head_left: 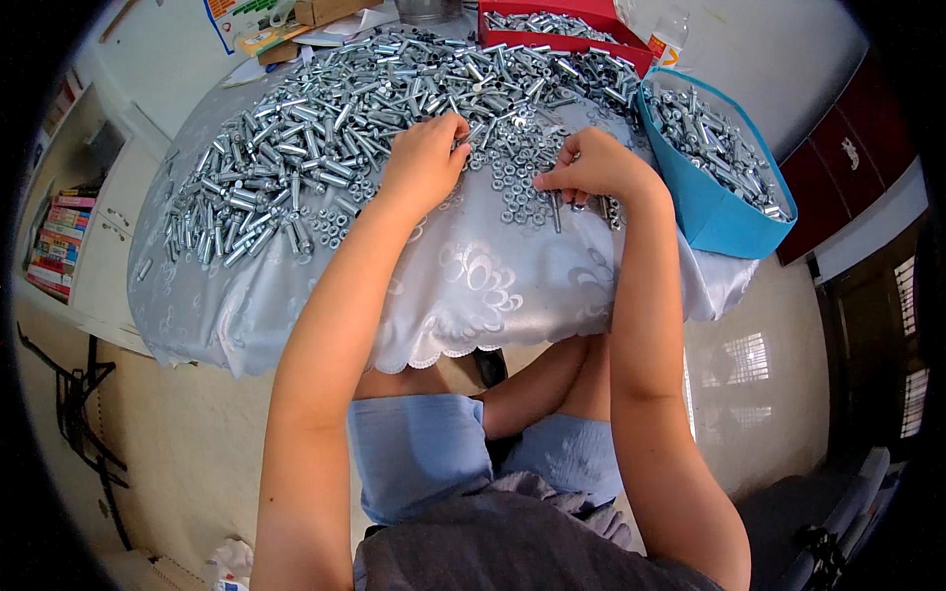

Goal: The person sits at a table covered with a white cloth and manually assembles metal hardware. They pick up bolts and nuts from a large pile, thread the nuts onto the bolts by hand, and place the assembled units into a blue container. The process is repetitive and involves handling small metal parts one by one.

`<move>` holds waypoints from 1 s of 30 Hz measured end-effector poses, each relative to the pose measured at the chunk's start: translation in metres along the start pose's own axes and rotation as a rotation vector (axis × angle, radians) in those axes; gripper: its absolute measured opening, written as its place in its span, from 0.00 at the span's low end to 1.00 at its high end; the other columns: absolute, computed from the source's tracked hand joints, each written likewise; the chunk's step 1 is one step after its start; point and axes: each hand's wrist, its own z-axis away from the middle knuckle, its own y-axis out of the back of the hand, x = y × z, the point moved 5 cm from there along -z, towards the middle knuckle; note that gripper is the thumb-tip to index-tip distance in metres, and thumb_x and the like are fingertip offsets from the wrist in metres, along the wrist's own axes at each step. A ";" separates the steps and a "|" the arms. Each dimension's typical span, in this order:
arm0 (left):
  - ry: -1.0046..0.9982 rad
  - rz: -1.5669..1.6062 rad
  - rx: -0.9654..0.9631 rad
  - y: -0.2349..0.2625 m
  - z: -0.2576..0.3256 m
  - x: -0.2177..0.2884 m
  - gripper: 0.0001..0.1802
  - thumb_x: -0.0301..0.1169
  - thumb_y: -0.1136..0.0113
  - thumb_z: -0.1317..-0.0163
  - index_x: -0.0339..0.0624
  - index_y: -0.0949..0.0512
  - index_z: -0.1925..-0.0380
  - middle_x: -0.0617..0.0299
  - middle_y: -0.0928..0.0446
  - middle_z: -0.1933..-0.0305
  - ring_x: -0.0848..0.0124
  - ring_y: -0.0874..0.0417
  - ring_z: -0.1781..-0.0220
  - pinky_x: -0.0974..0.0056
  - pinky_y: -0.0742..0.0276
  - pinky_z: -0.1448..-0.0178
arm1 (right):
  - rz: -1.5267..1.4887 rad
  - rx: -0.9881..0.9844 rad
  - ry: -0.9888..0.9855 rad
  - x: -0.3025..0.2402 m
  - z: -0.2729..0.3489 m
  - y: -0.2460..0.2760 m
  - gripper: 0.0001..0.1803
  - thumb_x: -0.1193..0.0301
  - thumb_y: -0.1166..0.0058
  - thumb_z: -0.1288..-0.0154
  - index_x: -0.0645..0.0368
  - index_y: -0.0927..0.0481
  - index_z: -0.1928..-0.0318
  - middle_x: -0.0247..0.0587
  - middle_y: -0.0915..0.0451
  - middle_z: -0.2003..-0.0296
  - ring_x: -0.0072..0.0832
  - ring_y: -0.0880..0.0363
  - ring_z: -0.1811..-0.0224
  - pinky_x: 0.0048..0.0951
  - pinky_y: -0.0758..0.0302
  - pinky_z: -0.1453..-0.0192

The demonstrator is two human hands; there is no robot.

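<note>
Over the middle of the pile of metal sleeves and bolts is my left hand. Its thumb and forefinger are pinched together; a small metal piece seems to be between them, too little of it showing to name. Farther right, my right hand curls palm-down with its fingers bent in. A thin bolt points down from under its thumb and appears gripped there. Loose hex nuts lie between the two hands. A few more metal pieces show just below the right hand.
A blue fabric bin full of assembled bolts stands at the right table edge. Behind are a red box of bolts, a plastic bottle and a metal bucket. A shiny pale tablecloth covers the round table.
</note>
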 end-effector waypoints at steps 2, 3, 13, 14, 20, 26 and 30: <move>0.003 0.006 0.028 -0.001 0.000 -0.001 0.09 0.30 0.44 0.48 0.40 0.27 0.67 0.58 0.23 0.65 0.58 0.24 0.60 0.59 0.31 0.56 | -0.023 -0.014 0.041 -0.002 0.001 -0.002 0.16 0.66 0.34 0.59 0.65 0.26 0.80 0.39 0.24 0.85 0.20 0.28 0.86 0.20 0.32 0.81; -0.002 0.013 0.047 -0.004 0.000 -0.003 0.09 0.30 0.44 0.48 0.40 0.26 0.66 0.59 0.23 0.65 0.58 0.24 0.60 0.59 0.31 0.55 | -0.035 -0.020 0.061 -0.003 0.002 -0.002 0.16 0.66 0.34 0.58 0.65 0.26 0.80 0.39 0.24 0.85 0.20 0.29 0.86 0.20 0.32 0.81; -0.038 -0.042 0.044 -0.007 0.003 0.003 0.10 0.34 0.41 0.51 0.45 0.23 0.69 0.62 0.23 0.67 0.60 0.27 0.59 0.56 0.37 0.52 | -0.042 0.163 0.268 -0.018 -0.004 -0.005 0.09 0.71 0.47 0.49 0.66 0.23 0.72 0.34 0.24 0.81 0.18 0.29 0.78 0.21 0.32 0.74; -0.013 -0.011 0.034 -0.006 0.003 0.003 0.10 0.34 0.41 0.51 0.44 0.23 0.68 0.62 0.23 0.68 0.61 0.27 0.60 0.57 0.36 0.52 | -0.117 0.194 0.313 -0.017 -0.009 -0.005 0.09 0.71 0.48 0.48 0.66 0.22 0.72 0.34 0.24 0.81 0.17 0.30 0.78 0.20 0.33 0.73; 0.277 0.746 -0.001 -0.014 -0.007 -0.014 0.13 0.33 0.40 0.47 0.36 0.25 0.65 0.62 0.23 0.67 0.77 0.25 0.64 0.74 0.31 0.58 | -0.468 0.346 0.361 -0.025 -0.014 0.002 0.10 0.70 0.51 0.45 0.65 0.21 0.70 0.31 0.26 0.80 0.15 0.31 0.77 0.17 0.35 0.72; 0.454 0.977 0.030 0.002 -0.002 -0.009 0.14 0.36 0.43 0.45 0.42 0.24 0.62 0.69 0.24 0.66 0.81 0.27 0.64 0.75 0.35 0.61 | -0.702 0.319 0.296 -0.025 -0.018 -0.005 0.10 0.70 0.53 0.43 0.63 0.21 0.67 0.32 0.24 0.77 0.15 0.29 0.76 0.16 0.33 0.70; 0.441 0.975 0.047 0.003 -0.002 -0.011 0.14 0.37 0.43 0.45 0.42 0.24 0.62 0.69 0.24 0.66 0.81 0.27 0.64 0.76 0.35 0.61 | -0.811 0.372 0.290 -0.025 -0.014 0.001 0.11 0.70 0.53 0.44 0.65 0.21 0.68 0.34 0.24 0.78 0.17 0.29 0.77 0.17 0.33 0.73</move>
